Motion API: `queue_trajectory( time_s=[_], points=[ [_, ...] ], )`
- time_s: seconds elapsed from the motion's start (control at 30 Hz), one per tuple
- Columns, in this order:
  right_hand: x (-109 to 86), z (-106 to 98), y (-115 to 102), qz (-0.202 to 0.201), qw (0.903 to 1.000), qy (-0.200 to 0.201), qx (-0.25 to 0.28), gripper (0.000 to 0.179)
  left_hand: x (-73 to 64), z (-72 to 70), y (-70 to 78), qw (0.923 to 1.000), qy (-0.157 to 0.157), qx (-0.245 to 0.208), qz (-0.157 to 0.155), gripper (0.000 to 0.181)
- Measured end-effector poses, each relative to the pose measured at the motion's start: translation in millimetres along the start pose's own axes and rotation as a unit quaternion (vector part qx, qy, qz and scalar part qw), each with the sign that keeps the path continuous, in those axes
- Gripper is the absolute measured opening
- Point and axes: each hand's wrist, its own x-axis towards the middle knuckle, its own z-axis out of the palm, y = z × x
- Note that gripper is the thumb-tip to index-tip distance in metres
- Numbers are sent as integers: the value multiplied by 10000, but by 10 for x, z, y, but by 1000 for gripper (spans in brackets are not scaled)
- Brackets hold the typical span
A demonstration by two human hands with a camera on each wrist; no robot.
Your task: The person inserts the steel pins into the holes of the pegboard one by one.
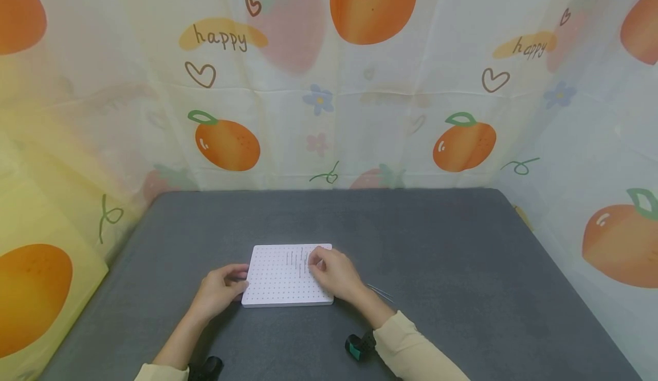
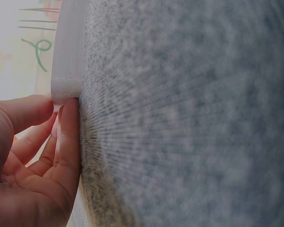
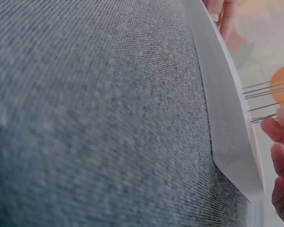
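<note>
A white pegboard [image 1: 272, 284] with rows of small holes lies on the grey table. Several thin metal pins [image 1: 295, 258] stand upright in its right half. At the board's left edge my left hand [image 1: 218, 289] grips the side, thumb by the upper rim and fingers low against the cloth in the left wrist view. My right hand [image 1: 334, 272] is over the board's right side, pinching a thin metal pin between thumb and forefinger among the standing ones. In the right wrist view its fingertips [image 3: 270, 126] are close above the board, the other fingers loosely bent.
A few loose metal pins [image 1: 380, 293] lie on the table right of the board, beside the right wrist. Dark grey cloth covers the table [image 1: 462, 267]. A fruit-patterned curtain [image 1: 380, 129] hangs behind and at both sides.
</note>
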Motion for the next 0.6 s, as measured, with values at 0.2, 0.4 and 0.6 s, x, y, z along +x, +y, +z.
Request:
queue_trajectory(
  time_s=[0.2,0.4,0.6],
  points=[
    [-14,-34,35,-39,10000,-7,-32,7,-6,-1,6,10000,-23,35,-36,41],
    [-73,-132,105,-152,9999,20,-70,8,-1,1,1,10000,-52,-18,-70,41],
    [-149,-275,192,-193,9996,114,-146,8,8,4,-10,10000,-51,-44,-65,41]
  ],
)
